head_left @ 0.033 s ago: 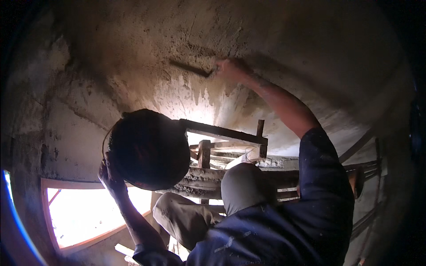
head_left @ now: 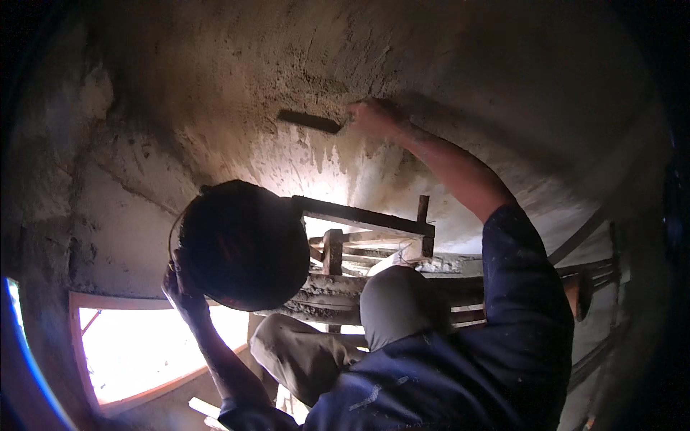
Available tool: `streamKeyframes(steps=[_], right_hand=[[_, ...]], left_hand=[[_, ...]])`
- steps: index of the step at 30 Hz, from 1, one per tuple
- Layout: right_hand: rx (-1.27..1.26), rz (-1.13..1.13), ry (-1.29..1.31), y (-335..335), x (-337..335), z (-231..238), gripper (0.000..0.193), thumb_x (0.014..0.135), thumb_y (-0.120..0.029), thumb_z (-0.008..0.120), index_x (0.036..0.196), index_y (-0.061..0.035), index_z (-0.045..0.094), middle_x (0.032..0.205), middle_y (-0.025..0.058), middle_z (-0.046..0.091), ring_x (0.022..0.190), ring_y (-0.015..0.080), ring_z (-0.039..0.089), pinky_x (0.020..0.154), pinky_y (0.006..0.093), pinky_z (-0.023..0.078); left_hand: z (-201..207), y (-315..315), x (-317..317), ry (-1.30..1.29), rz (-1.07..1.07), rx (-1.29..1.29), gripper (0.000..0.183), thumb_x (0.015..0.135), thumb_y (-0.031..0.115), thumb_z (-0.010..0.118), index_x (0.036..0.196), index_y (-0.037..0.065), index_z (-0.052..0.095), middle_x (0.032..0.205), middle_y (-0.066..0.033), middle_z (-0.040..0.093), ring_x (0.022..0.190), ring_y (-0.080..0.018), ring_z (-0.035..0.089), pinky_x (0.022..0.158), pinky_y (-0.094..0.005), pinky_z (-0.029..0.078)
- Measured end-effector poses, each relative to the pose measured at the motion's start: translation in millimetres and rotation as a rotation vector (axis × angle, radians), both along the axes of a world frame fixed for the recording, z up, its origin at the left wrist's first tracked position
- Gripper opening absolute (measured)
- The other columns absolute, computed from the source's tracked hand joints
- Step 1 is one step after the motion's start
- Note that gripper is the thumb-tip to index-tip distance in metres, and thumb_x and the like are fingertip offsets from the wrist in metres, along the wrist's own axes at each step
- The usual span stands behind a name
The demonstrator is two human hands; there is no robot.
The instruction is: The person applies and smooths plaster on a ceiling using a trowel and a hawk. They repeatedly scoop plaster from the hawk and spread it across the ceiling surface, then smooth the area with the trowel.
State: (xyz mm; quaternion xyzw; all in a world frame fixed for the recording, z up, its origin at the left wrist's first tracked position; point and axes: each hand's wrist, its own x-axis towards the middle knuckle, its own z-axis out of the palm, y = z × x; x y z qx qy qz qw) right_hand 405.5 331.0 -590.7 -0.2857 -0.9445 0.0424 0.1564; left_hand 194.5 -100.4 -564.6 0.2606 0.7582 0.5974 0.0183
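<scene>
Trowel [head_left: 310, 121] blade lies flat against the rough plastered wall [head_left: 215, 86], just left of the right hand [head_left: 372, 117], whose fingers are curled tight around its handle with the arm stretched up. Wet streaks run down the wall below the blade. The left hand [head_left: 181, 287] grips the rim of a dark round pan [head_left: 244, 244], held up near the wooden scaffold [head_left: 366, 223]. A bright window opening with a wooden frame [head_left: 144, 345] sits at lower left.
</scene>
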Motion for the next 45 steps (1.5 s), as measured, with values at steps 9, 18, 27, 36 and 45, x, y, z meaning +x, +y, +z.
streamKeyframes(steps=[9, 18, 27, 36, 45], right_hand=[[-0.044, -0.045, 0.218, 104.4, -31.0, -38.5, 0.043, 0.072, -0.018, 0.064, 0.113, -0.0063, 0.060, 0.088, 0.0199, 0.065, 0.081, 0.0312, 0.064, 0.074, 0.0404, 0.051], [0.009, -0.152, 0.354, 56.7, 22.6, 62.0, 0.043, 0.073, -0.020, 0.067, 0.113, -0.0052, 0.058, 0.095, 0.0167, 0.064, 0.082, 0.0258, 0.064, 0.072, 0.0371, 0.051], [0.371, 0.271, 0.088, -72.3, 28.3, 74.7, 0.027, 0.070, -0.020, 0.070, 0.094, -0.0091, 0.062, 0.092, 0.0071, 0.062, 0.080, 0.0201, 0.062, 0.071, 0.0347, 0.051], [-1.074, 0.385, -0.171, -57.1, -26.2, 39.6, 0.021, 0.076, -0.022, 0.069, 0.087, -0.0052, 0.064, 0.073, 0.0001, 0.061, 0.065, 0.0094, 0.056, 0.057, 0.0261, 0.048], [-0.100, -0.016, 0.067, -14.8, -73.7, -39.1, 0.032, 0.075, -0.028, 0.061, 0.098, -0.0064, 0.059, 0.085, 0.0167, 0.063, 0.081, 0.0310, 0.063, 0.070, 0.0432, 0.049]], left_hand=[[-0.7, 11.1, 0.7, -0.031, -0.038, 0.039, 0.039, 0.093, 0.031, 0.050, 0.065, 0.004, 0.052, 0.055, 0.0030, 0.044, 0.054, -0.0071, 0.036, 0.050, -0.0269, 0.029], [-1.8, 9.3, 5.4, -0.065, -0.035, 0.072, 0.038, 0.093, 0.032, 0.051, 0.066, 0.005, 0.053, 0.056, 0.0041, 0.042, 0.054, -0.0058, 0.035, 0.050, -0.0251, 0.027], [-10.4, 1.3, -1.8, -0.148, 0.013, 0.126, 0.034, 0.093, 0.028, 0.051, 0.068, 0.005, 0.055, 0.057, 0.0041, 0.046, 0.053, -0.0052, 0.037, 0.050, -0.0232, 0.030], [-17.5, -6.2, -4.1, -0.170, -0.067, 0.207, 0.031, 0.092, 0.028, 0.053, 0.073, 0.005, 0.058, 0.060, 0.0042, 0.048, 0.054, -0.0041, 0.038, 0.050, -0.0213, 0.030], [-14.1, -1.9, 8.1, -0.046, 0.039, 0.139, 0.032, 0.093, 0.027, 0.052, 0.071, 0.005, 0.057, 0.058, 0.0045, 0.047, 0.053, -0.0039, 0.038, 0.049, -0.0219, 0.029]])
